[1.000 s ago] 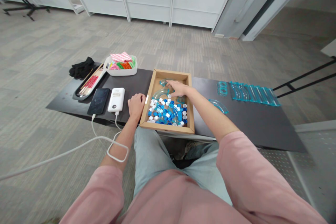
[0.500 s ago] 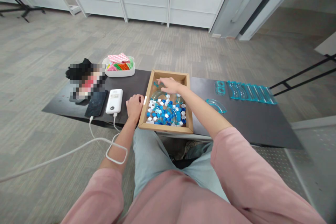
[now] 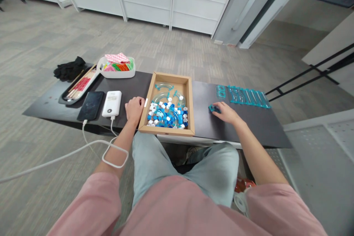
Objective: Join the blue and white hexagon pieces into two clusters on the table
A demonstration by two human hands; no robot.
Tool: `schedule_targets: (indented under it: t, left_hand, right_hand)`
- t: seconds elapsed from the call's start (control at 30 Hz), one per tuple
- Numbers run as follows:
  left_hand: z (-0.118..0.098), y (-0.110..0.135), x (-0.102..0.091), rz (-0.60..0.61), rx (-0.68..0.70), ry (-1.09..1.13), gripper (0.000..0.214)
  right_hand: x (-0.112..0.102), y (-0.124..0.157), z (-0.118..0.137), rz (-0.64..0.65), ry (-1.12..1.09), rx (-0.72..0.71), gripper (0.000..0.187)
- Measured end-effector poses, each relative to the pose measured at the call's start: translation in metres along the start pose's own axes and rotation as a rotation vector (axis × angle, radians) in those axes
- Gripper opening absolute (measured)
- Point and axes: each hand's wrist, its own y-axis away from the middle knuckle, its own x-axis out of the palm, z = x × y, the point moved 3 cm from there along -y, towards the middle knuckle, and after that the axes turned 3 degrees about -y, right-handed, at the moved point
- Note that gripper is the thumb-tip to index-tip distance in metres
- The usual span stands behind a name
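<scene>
An open cardboard box [image 3: 144, 112] sits on the black table [image 3: 201, 125] in front of me. It holds many small blue and white pieces [image 3: 166, 116] and clear curved strips [image 3: 166, 92]. My left hand [image 3: 134, 108] rests curled in a loose fist on the table against the box's left wall, with nothing visible in it. My right hand [image 3: 226, 113] lies on the table to the right of the box, fingers closed on a small teal piece [image 3: 212, 108] that touches the tabletop.
A row of clear teal pieces [image 3: 245, 96] lies at the far right. Left of the box are a white power bank [image 3: 112, 103], a phone [image 3: 90, 105], a tray of sticks [image 3: 79, 86], a white tub [image 3: 117, 72], black cloth [image 3: 69, 68] and a hanging white cable [image 3: 110, 151].
My right hand has left the far end of the box and moved right onto the table with a small teal piece. The left hand stays beside the box. The view has shifted.
</scene>
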Motion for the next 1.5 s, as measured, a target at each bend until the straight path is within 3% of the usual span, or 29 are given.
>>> schedule_targets:
  t: [0.1,0.2,0.3,0.4,0.5,0.6,0.67,0.73,0.8,0.9,1.0,1.1,1.2,1.3,1.5]
  left_hand:
    - [0.000,0.000,0.000,-0.009,0.002,-0.028,0.037]
    - [0.000,0.000,0.000,-0.014,0.003,-0.039,0.036]
    - [0.001,-0.001,0.001,-0.012,0.005,-0.048,0.037]
    - [0.002,-0.003,0.002,-0.008,0.006,-0.060,0.039]
    - [0.003,-0.004,0.003,-0.009,0.003,-0.073,0.039]
    - [0.003,-0.004,0.004,-0.013,0.004,-0.082,0.037]
    - [0.004,-0.004,0.004,-0.015,0.005,-0.086,0.037]
    - [0.004,-0.004,0.005,-0.017,0.006,-0.088,0.036]
    - [0.004,-0.005,0.005,-0.018,0.009,-0.087,0.036]
    - [0.004,-0.006,0.005,-0.019,0.011,-0.084,0.036]
    - [0.005,-0.006,0.006,-0.023,0.007,-0.080,0.035]
    - [0.005,-0.006,0.006,-0.024,0.008,-0.076,0.036]
    - [0.005,-0.005,0.005,-0.021,0.009,-0.076,0.037]
    - [0.004,-0.006,0.004,-0.012,0.008,-0.082,0.037]
    - [0.004,-0.007,0.002,0.011,-0.005,-0.097,0.037]
  right_hand:
    - [0.006,0.012,-0.003,0.004,-0.104,0.071,0.053]
    - [0.001,0.007,0.005,-0.050,-0.176,0.083,0.053]
    - [-0.011,-0.015,0.024,-0.165,-0.375,0.036,0.051]
    - [-0.023,-0.054,0.061,-0.266,-0.531,-0.066,0.057]
    - [-0.032,-0.102,0.115,-0.256,-0.473,-0.202,0.056]
    - [-0.032,-0.148,0.167,-0.151,-0.273,-0.278,0.041]
    - [-0.029,-0.169,0.189,-0.092,-0.148,-0.245,0.039]
    - [-0.027,-0.181,0.200,-0.110,-0.060,-0.199,0.051]
    - [-0.028,-0.180,0.202,-0.180,-0.010,-0.207,0.063]
    - [-0.030,-0.163,0.198,-0.190,0.039,-0.318,0.044]
    - [-0.028,-0.137,0.194,-0.031,0.145,-0.394,0.032]
    - [-0.020,-0.116,0.195,0.115,0.280,-0.366,0.037]
    - [-0.012,-0.108,0.200,0.168,0.356,-0.321,0.039]
    - [-0.010,-0.106,0.205,0.151,0.357,-0.297,0.034]
    - [-0.014,-0.097,0.214,-0.023,0.182,-0.285,0.032]
